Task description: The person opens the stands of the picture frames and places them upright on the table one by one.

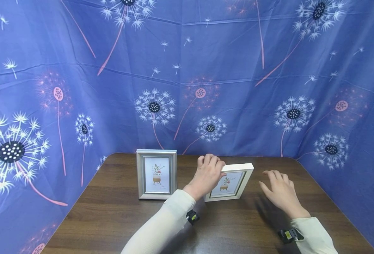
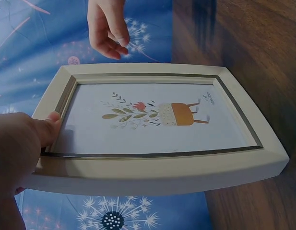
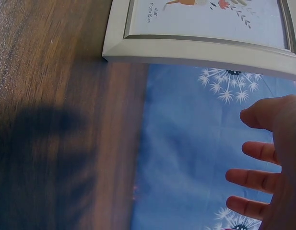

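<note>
A cream picture frame (image 1: pixel 246 181) with a plant-pot print stands tilted on the brown table. My left hand (image 1: pixel 207 175) grips its upper left corner; in the left wrist view the thumb (image 2: pixel 51 125) lies on the front border, and the fingers behind are mostly hidden. To the right of that frame, my right hand (image 1: pixel 281 193) hovers apart from it, fingers loosely bent and holding nothing. The right wrist view shows its thumb and fingers (image 3: pixel 251 179) spread below the frame's edge. A silver-grey picture frame (image 1: pixel 141 176) with a similar print stands upright on the left.
The wooden table (image 1: pixel 110 218) runs back to a blue cloth (image 1: pixel 247 116) printed with dandelions, which hangs behind and along both sides. Each wrist wears a black strap with a small device (image 1: pixel 192 217).
</note>
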Motion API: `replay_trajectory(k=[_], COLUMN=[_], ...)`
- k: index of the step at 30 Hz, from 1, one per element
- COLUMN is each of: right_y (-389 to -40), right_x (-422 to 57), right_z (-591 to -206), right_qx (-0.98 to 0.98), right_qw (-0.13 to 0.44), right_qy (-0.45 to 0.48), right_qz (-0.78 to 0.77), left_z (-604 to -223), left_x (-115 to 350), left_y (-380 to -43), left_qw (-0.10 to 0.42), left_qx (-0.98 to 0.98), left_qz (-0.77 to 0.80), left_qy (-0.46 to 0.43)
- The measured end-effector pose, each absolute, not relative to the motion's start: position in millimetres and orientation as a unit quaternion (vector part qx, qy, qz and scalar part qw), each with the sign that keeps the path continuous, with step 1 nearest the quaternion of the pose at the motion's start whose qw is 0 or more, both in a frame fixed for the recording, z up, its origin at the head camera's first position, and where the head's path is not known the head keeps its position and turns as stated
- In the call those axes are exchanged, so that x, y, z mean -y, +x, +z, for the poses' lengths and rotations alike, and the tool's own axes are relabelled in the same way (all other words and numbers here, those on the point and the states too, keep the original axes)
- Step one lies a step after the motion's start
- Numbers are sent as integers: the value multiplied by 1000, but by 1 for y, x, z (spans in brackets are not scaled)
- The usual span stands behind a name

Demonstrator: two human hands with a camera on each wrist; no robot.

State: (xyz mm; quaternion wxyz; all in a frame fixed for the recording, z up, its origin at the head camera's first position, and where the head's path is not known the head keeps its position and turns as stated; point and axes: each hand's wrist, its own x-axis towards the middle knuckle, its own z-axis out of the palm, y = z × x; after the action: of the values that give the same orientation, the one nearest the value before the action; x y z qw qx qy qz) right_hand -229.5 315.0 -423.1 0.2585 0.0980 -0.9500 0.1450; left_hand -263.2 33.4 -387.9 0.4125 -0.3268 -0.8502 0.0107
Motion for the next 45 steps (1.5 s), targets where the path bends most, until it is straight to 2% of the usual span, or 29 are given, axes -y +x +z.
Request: replay_trajectory(k=[25, 39, 45], right_y=[-223, -221, -221], right_x=[-312, -310, -311], right_z=[-417, -418, -420], right_qx=[929, 928, 928], right_qw=[313, 313, 310], right_qy=[136, 138, 141], right_qz=[144, 149, 150], left_z=[-374, -364, -363], left_x=[-23, -16, -12], left_y=[-267, -263, -265], left_qw=[459, 467, 491], left_qx=[819, 809, 792], left_qz=[17, 36, 51], left_qy=[-343, -355, -359])
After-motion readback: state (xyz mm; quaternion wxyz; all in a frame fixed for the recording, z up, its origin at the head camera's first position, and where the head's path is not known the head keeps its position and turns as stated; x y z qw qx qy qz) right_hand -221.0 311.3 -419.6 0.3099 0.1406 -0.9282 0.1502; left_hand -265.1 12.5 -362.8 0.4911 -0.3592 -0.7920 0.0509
